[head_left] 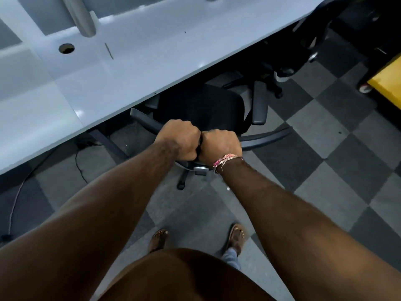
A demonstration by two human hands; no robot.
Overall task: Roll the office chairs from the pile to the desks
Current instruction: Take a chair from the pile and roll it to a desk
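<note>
While both arms stretched forward and down, the left hand and the right hand were clenched into fists side by side, knuckles touching, wrapped over the top edge of the backrest of a black office chair. Each fist was closed tight on that curved top rail, which ran out to either side of the hands. A pink and pale thread bracelet sat on the right wrist.

The chair stood at the long pale desk, its seat partly tucked beneath the desk's front edge and its right armrest sticking out beside the seat. Part of the chair's base and one caster showed below the hands on the floor. A round cable hole was cut into the desk top, and a grey post rose near it.

Further along the desk, a second black chair was pushed in at the upper right. A yellow cart on a small wheel stood at the right edge. The floor was checkered in light and dark grey carpet squares, and a thin cable trailed across it under the desk. The person's two sandalled feet stood just behind the chair.
</note>
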